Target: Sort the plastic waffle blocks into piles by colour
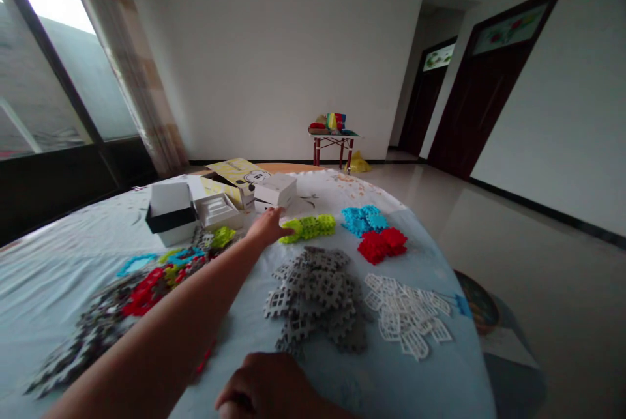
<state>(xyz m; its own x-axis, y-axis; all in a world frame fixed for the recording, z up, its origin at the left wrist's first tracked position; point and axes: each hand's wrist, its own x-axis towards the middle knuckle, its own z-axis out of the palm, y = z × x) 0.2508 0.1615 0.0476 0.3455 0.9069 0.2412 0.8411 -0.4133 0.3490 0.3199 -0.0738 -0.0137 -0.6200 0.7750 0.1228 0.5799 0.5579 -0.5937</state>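
My left arm stretches across the round table [440, 373], and my left hand [267, 227] pinches the near end of a row of lime-green interlocking plastic pieces [308, 227]. Sorted piles lie around it: blue pieces [364, 218], red pieces [382, 244], grey pieces [317, 295] and white pieces [408, 315]. A mixed, unsorted heap [127, 302] spreads under and to the left of my forearm. My right hand [267, 388] rests at the near table edge with its fingers curled under; anything it may hold is hidden.
Open white and black boxes [171, 214], a white tray insert [218, 210], a yellow printed box [239, 174] and a small white box [276, 189] stand at the table's far side. A small red-legged table [334, 142] with colourful items is by the far wall. Dark doors stand at the right.
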